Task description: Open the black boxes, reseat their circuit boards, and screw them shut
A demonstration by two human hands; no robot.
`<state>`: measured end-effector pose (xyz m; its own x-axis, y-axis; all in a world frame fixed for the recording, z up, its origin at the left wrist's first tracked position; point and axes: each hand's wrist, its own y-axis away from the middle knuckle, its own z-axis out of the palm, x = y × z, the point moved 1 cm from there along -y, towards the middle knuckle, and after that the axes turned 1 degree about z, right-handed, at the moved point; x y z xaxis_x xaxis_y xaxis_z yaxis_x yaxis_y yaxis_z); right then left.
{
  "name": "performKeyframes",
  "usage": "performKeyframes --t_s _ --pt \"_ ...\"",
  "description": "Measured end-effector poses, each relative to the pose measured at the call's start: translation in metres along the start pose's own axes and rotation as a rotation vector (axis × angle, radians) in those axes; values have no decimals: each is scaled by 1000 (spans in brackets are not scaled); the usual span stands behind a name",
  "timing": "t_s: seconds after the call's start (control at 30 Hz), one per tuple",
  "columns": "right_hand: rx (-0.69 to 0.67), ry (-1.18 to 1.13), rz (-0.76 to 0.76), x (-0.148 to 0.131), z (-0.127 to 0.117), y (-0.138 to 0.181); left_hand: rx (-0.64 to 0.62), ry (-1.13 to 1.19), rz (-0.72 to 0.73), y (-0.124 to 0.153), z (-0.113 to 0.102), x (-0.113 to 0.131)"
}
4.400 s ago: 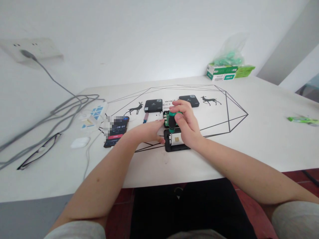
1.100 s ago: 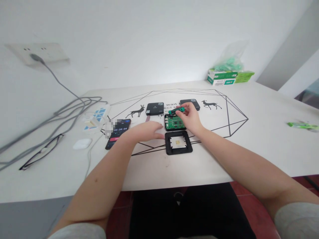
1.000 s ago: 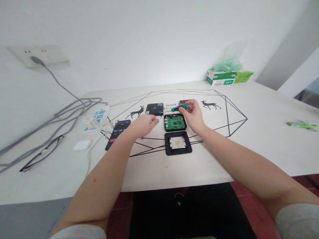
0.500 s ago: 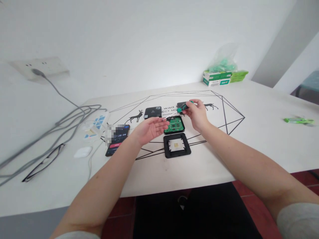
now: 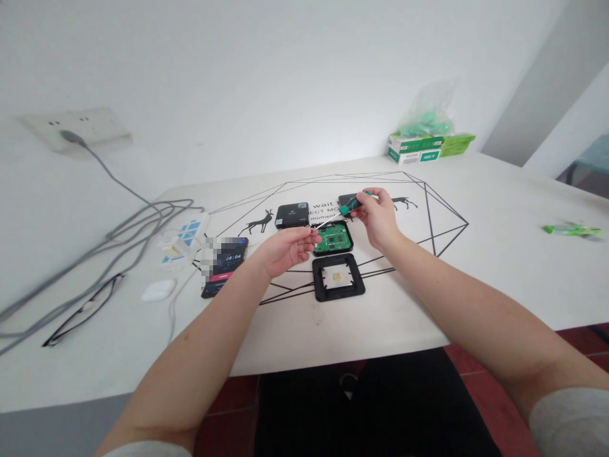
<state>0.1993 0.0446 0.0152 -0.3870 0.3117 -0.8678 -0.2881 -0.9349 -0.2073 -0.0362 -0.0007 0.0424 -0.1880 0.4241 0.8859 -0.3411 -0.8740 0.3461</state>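
Note:
My right hand (image 5: pixel 378 219) is wrapped round the green-and-black handle of a screwdriver (image 5: pixel 351 205), whose thin shaft slants down to the left. At the tip of that shaft, the thumb and fingers of my left hand (image 5: pixel 292 249) are drawn together; whatever they pinch is too small to make out. Below the shaft lies a green circuit board (image 5: pixel 335 238) in a black casing, its left edge partly behind my left fingers. Nearer me is a square black cover (image 5: pixel 339 293) with a silvery metal plate (image 5: pixel 335 277) inside it.
Two black boxes, one left (image 5: pixel 292 215) and one partly behind my right hand (image 5: pixel 346 200), lie farther back. A phone (image 5: pixel 226 270), white earbud case (image 5: pixel 158 290), glasses (image 5: pixel 85 310) and grey cables (image 5: pixel 143 216) are left. Green-white boxes (image 5: pixel 415 147) stand at the wall.
My left thumb and fingers have closed together more at the screwdriver's tip. The screwdriver and my right hand have shifted very slightly; the parts on the table stay put.

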Motion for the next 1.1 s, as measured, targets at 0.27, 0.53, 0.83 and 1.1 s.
performKeyframes --t_s 0.27,0.53,0.83,1.1 --pt "-22 24 -75 0 0 1 30 22 -34 -2 -1 -2" --pt "-16 39 -99 -1 1 3 33 6 -31 -1 1 -1" --pt "-13 61 -118 0 1 3 23 -42 -13 -3 -1 -4" --pt "-88 98 -242 -12 5 11 15 -114 23 -3 -1 -5"
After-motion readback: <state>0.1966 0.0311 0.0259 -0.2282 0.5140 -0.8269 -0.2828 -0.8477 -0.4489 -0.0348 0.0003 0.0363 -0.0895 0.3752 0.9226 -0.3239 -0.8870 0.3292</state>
